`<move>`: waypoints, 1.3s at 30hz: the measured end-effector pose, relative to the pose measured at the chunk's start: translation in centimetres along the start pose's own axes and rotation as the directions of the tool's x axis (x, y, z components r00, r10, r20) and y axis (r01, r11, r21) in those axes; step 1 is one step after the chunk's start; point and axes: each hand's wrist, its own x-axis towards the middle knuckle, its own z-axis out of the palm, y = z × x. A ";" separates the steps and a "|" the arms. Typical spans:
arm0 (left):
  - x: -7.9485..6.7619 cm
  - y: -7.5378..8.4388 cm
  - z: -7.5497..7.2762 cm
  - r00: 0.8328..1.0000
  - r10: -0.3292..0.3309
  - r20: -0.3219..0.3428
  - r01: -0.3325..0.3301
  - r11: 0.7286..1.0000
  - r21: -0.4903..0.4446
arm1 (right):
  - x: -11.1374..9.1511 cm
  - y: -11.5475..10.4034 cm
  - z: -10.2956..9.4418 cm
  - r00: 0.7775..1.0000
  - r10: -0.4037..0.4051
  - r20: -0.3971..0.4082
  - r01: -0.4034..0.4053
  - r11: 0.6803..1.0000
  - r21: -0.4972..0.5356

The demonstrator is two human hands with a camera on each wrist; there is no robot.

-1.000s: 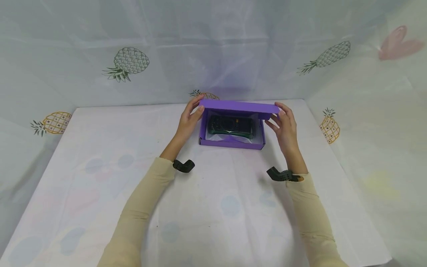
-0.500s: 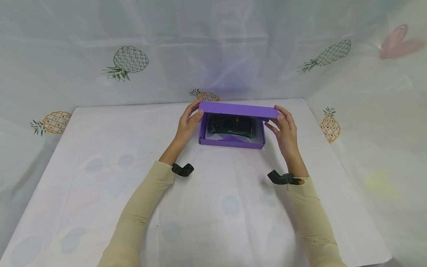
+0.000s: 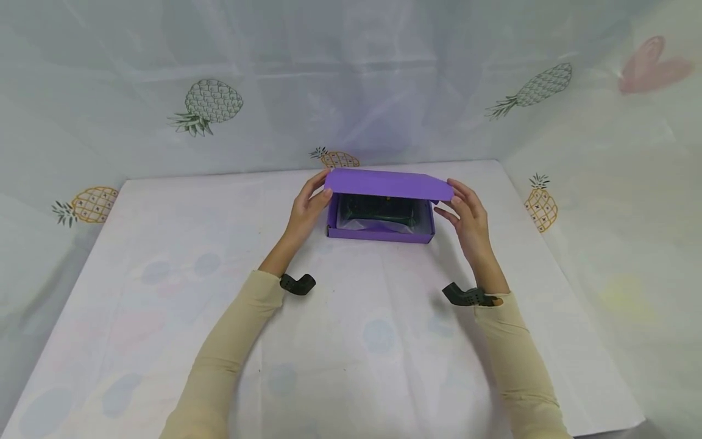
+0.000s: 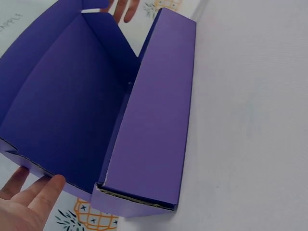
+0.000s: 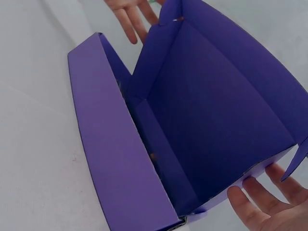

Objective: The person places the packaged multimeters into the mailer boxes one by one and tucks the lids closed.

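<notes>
A purple cardboard box (image 3: 378,235) sits at the back of the table, its hinged lid (image 3: 386,184) tilted partway over the tray. Inside lies a black and green device (image 3: 379,213), like a multimeter, in clear plastic; the lid hides its upper part. My left hand (image 3: 307,207) grips the lid's left end, thumb at the front edge and fingers behind. At the opposite end my right hand (image 3: 471,225) holds the lid's right corner. Both wrist views show fingertips against the outside of the lid's side flaps (image 4: 48,175), with the front flap (image 5: 240,62) standing out from the lid.
A white, faintly patterned cloth (image 3: 351,341) covers the table in front of the box. Behind it hangs a pale curtain (image 3: 373,79) printed with pineapples. Each wrist wears a black camera mount (image 3: 298,284).
Both hands have lowered the lid's front edge toward me, so it now hides more of the device. The box tray has stayed in place.
</notes>
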 end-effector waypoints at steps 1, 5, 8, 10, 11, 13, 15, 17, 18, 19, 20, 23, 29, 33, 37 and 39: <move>0.0 -0.3 -0.1 1.000 0.000 0.000 0.000 1.000 -0.006 | 0.0 0.0 0.0 1.000 0.000 0.001 0.000 1.000 -0.007; 0.2 -1.9 -0.6 1.000 -0.007 0.001 0.007 1.000 -0.025 | -0.3 0.2 -0.1 1.000 -0.007 0.002 0.007 1.000 -0.022; 0.2 -2.6 -0.8 1.000 -0.027 -0.013 0.027 0.999 -0.025 | -0.5 0.4 -0.2 1.000 -0.018 -0.001 0.018 0.999 -0.034; 0.0 -2.7 -0.9 0.999 -0.047 -0.028 0.046 0.999 -0.023 | -0.7 0.7 -0.3 1.000 -0.024 -0.005 0.023 0.999 -0.041; -0.1 -2.7 -0.9 0.998 -0.056 -0.037 0.055 0.998 -0.021 | -0.8 0.8 -0.4 1.000 -0.027 -0.005 0.027 0.999 -0.043; -0.3 -2.8 -1.0 0.996 -0.071 -0.050 0.071 0.997 -0.013 | -1.0 1.0 -0.5 0.999 -0.036 -0.003 0.036 0.998 -0.045; -0.5 -2.9 -1.0 0.995 -0.081 -0.057 0.080 0.997 -0.007 | -1.2 1.3 -0.7 0.999 -0.047 0.004 0.047 0.998 -0.047; -0.6 -2.9 -1.1 0.995 -0.083 -0.058 0.084 0.996 0.006 | -1.3 1.4 -0.8 0.998 -0.062 0.020 0.063 0.997 -0.040; -0.7 -3.0 -1.2 0.995 -0.085 -0.057 0.085 0.996 0.012 | -1.3 1.5 -0.8 0.997 -0.069 0.027 0.070 0.997 -0.036; -0.7 -3.0 -1.3 0.995 -0.087 -0.055 0.088 0.996 0.020 | -1.4 1.6 -0.9 0.997 -0.075 0.034 0.076 0.997 -0.030; -0.8 -3.1 -1.3 0.994 -0.091 -0.054 0.093 0.995 0.025 | -1.4 1.7 -1.0 0.996 -0.079 0.040 0.080 0.996 -0.026; -1.0 -3.1 -1.5 0.993 -0.107 -0.052 0.108 0.994 0.034 | -1.6 1.9 -1.2 0.995 -0.085 0.051 0.086 0.996 -0.022; -1.4 -3.3 -1.7 0.992 -0.119 -0.041 0.120 0.992 0.033 | -2.1 2.4 -1.6 0.993 -0.086 0.083 0.091 0.994 -0.055; -1.9 -3.6 -1.9 0.994 -0.107 -0.027 0.109 0.993 0.050 | -2.5 2.6 -1.9 0.992 -0.078 0.099 0.090 0.989 -0.116; -2.2 -3.8 -2.1 0.995 -0.095 0.010 0.094 0.993 0.067 | -3.1 2.8 -2.0 0.995 -0.049 0.085 0.062 0.986 -0.156; -2.4 -4.0 -2.2 0.995 -0.092 0.028 0.090 0.993 0.078 | -3.3 2.9 -2.1 0.996 -0.040 0.078 0.052 0.986 -0.160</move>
